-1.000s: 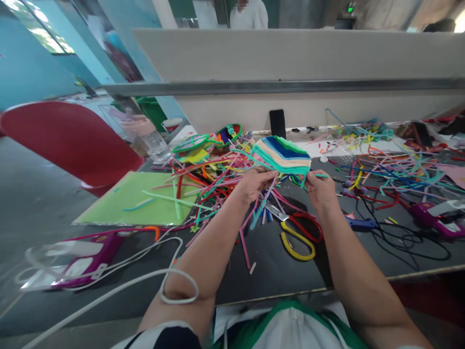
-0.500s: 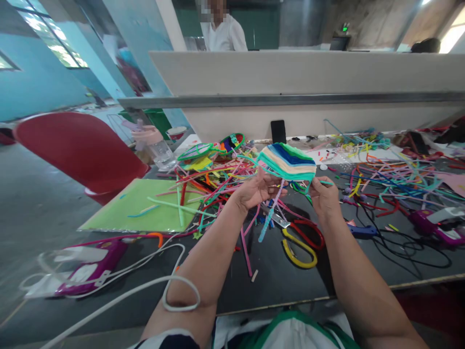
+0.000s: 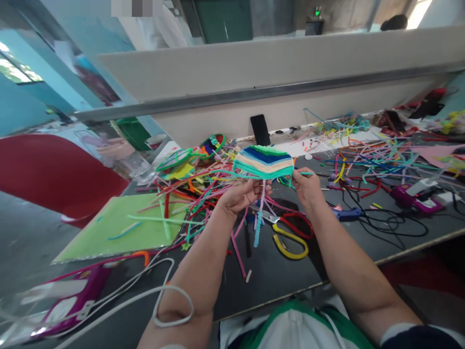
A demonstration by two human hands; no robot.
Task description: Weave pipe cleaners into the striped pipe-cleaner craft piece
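Striped piece point(image 3: 264, 164) hangs near scissors point(image 3: 278, 229) and fuzzy stems point(image 3: 198, 188).

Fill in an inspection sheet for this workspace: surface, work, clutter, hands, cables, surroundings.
Surface: dark table; green sheet at left.
Work: striped piece held up; pink-and-blue stick hanging below.
Clutter: fuzzy sticks in a tangle; scissors on the table.
Hands: left hand under the piece, grip unclear; right hand pinching its right corner.
Cables: white cable overlapping the left forearm; black cables at right.
Surroundings: red chair at left; person in white beyond the partition.
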